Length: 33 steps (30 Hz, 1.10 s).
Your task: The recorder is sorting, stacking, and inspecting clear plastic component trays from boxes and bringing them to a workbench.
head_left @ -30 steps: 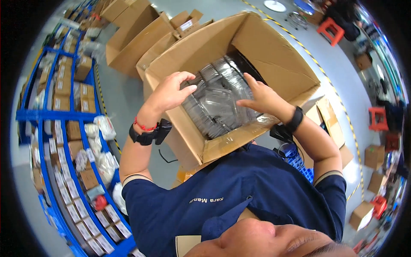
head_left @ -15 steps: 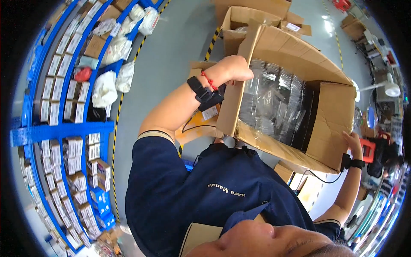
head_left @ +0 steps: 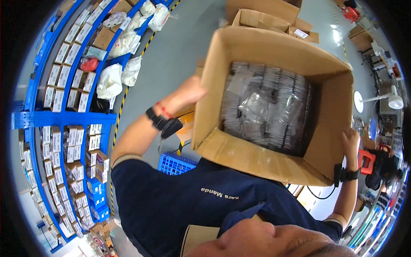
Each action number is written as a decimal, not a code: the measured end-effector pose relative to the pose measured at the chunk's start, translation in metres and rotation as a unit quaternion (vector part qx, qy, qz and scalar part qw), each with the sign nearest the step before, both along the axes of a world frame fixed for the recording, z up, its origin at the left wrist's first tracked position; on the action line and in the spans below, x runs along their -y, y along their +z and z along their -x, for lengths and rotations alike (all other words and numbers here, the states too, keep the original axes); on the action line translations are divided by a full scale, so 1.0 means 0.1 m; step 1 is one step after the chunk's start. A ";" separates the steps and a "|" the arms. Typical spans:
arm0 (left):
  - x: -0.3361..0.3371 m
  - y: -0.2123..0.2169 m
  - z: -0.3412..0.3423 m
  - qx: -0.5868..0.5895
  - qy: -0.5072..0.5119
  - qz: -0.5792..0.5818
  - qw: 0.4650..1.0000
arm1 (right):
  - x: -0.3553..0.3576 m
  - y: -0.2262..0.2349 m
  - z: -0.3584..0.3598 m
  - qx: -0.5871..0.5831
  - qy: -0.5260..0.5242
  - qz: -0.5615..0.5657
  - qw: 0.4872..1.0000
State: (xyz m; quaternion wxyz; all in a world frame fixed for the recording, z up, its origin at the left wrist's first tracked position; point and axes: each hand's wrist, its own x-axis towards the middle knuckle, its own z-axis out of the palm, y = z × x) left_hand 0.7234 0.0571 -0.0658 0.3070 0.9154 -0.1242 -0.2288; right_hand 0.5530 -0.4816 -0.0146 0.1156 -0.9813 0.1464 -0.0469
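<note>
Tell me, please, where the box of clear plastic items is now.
In the head view, the box is right of centre, between the left hand and right hand, in front of the navy shirt.

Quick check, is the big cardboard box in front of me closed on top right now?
No, the cardboard box is open at the top, with clear plastic items showing inside.
</note>
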 end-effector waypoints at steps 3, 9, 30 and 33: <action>-0.44 0.06 0.41 -0.014 0.058 0.064 0.996 | -0.39 0.05 -0.30 0.042 0.118 0.085 0.988; -1.65 -0.27 1.05 -0.029 0.211 0.100 0.972 | -1.52 0.02 -1.13 -0.047 0.222 0.073 0.971; -3.45 -0.70 2.16 -0.066 0.442 0.089 0.890 | -4.44 -0.99 -2.54 -0.127 0.297 -0.055 0.945; -3.57 -1.00 2.07 -0.043 0.440 0.134 0.887 | -4.12 -1.06 -2.38 -0.110 0.266 -0.066 0.956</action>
